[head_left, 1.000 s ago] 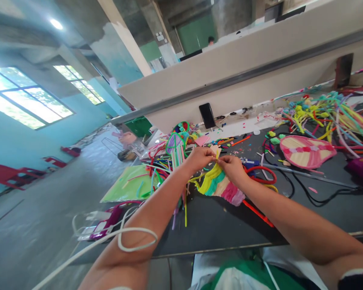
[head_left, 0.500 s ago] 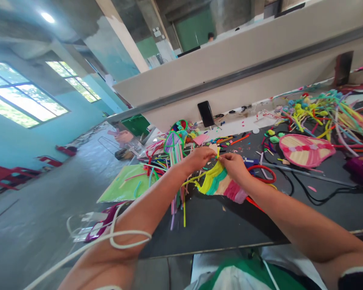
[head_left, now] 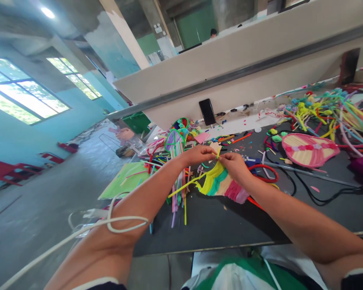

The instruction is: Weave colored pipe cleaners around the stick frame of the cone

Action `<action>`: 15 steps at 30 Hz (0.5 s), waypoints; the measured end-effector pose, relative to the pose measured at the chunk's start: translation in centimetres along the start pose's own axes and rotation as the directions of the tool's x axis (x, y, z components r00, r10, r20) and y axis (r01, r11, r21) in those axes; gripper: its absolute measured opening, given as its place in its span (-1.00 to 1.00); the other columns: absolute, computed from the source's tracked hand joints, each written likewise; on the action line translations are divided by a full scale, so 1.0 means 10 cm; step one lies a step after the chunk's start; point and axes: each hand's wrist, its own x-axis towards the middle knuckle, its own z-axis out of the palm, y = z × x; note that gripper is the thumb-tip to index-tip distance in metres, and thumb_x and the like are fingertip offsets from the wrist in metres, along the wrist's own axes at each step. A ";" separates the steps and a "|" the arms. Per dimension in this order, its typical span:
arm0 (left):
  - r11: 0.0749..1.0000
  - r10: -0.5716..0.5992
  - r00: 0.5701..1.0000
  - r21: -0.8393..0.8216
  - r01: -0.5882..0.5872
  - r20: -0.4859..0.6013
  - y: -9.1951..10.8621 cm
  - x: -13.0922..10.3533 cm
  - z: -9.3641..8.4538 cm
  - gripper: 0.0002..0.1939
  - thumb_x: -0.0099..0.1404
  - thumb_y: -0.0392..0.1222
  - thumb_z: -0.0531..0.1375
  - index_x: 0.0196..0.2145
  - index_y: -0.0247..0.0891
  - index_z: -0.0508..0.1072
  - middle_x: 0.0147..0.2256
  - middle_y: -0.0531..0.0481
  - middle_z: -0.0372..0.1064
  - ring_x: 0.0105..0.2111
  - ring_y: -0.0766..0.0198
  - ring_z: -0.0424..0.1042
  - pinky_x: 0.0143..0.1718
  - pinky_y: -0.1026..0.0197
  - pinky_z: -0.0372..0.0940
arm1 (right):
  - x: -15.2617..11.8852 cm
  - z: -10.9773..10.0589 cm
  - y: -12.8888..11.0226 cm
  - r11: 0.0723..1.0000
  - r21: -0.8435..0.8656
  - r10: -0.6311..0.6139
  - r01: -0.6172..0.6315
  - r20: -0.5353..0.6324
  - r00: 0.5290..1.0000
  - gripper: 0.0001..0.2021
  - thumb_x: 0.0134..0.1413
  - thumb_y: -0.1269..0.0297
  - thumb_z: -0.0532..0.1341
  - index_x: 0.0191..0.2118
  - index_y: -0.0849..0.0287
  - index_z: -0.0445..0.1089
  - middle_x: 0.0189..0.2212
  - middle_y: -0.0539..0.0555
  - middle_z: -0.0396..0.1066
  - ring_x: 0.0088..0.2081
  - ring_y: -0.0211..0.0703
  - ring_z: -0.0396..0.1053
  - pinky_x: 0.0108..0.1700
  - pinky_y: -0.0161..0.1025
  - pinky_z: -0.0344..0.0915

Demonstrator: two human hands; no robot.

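A striped pipe-cleaner piece (head_left: pixel 222 182) in yellow, teal, peach, pink and mauve hangs over the dark table. My left hand (head_left: pixel 202 154) pinches its yellow upper tip from the left. Close beside it, my right hand (head_left: pixel 232 161) has its fingers closed on the same tip from the right. The two hands' fingertips nearly touch. A loose yellow strand (head_left: pixel 186 187) trails from the piece down to the left, across a bundle of pastel pipe cleaners (head_left: pixel 177 197).
At the right lies a pink-rimmed oval piece (head_left: pixel 310 150) near a big pile of pipe cleaners (head_left: pixel 323 110). A phone (head_left: pixel 207 112) leans against the partition. A green sheet (head_left: pixel 124 179) is at the left. A white cable (head_left: pixel 72 237) crosses my left forearm.
The loose yellow strand now reaches farther down to the left. My left forearm has shifted slightly, and the cable with it. Both hands remain closed on the tip.
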 end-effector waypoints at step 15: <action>0.978 -0.073 0.965 0.170 0.119 -0.253 0.12 0.38 0.16 -0.64 -0.03 -0.20 0.27 -0.78 -0.24 0.17 -0.74 0.13 0.00 -0.59 0.35 0.10 -0.52 0.25 -0.05 | -0.03 -0.01 -0.09 0.994 -0.098 -0.038 0.044 0.056 0.998 -0.75 -0.16 0.19 0.15 -0.57 0.24 0.49 -0.68 -0.04 0.20 -0.58 -0.32 0.04 -0.51 -0.30 -0.04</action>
